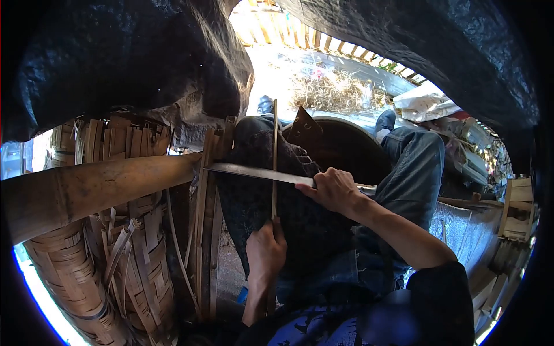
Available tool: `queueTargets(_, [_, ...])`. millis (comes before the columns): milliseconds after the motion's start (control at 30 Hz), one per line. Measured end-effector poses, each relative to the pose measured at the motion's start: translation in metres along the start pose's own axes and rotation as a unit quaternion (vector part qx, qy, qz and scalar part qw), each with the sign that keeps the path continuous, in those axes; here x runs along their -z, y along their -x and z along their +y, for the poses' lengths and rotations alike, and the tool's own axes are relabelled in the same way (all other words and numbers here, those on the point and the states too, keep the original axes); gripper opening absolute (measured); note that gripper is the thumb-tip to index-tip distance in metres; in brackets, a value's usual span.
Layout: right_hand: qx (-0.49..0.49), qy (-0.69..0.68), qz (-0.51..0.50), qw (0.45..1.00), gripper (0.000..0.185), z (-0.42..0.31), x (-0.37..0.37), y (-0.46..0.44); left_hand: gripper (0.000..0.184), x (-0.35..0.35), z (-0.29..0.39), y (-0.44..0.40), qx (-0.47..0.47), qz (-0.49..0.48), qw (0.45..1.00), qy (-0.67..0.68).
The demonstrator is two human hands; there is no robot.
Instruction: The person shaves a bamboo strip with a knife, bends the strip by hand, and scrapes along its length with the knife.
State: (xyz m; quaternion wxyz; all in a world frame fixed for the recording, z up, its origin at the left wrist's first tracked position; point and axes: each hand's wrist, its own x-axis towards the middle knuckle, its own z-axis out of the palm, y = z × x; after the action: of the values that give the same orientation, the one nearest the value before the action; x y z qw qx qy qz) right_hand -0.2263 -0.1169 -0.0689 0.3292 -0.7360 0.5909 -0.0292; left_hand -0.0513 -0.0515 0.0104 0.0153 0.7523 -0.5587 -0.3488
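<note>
My right hand (333, 191) is closed around the near end of a long knife (254, 172), whose blade points left. Upright in my left hand (266, 249) is a thin bamboo strip (275, 144), gripped near its lower part, with the fingers wrapped round it. The blade crosses the strip above my left hand; whether the two touch is hard to tell. Beneath them a dark cloth (248, 202) covers one leg. The blade's tip lies close to some upright bamboo slats (204, 230).
A thick bamboo pole (104, 187) reaches in from the left above woven bamboo rolls (75, 277). Dark plastic sheeting (115, 57) hangs overhead. Beyond my knees are a round dark container (352, 147) and a pile of shavings (337, 92).
</note>
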Motion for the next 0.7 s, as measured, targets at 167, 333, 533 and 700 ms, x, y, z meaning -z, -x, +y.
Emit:
queueTargets(167, [-0.008,-0.018,0.017,1.000,0.076,-0.006,0.003,0.007,0.038,0.004,-0.001,-0.003,0.001,-0.010,1.000,0.012])
queueTargets(333, [0.003,-0.027,0.056,0.998,0.076,-0.002,-0.002,-0.004,0.038,0.006,0.003,-0.009,-0.005,0.001,1.000,0.016])
queueTargets(533, [-0.018,-0.012,-0.015,1.000,0.077,-0.019,0.000,-0.015,0.036,0.008,0.002,0.008,0.023,0.002,1.000,0.010])
queueTargets(700, [0.018,-0.020,0.028,0.999,0.067,-0.025,-0.004,-0.021,0.036,0.013,0.001,0.015,0.033,0.008,0.999,0.010])
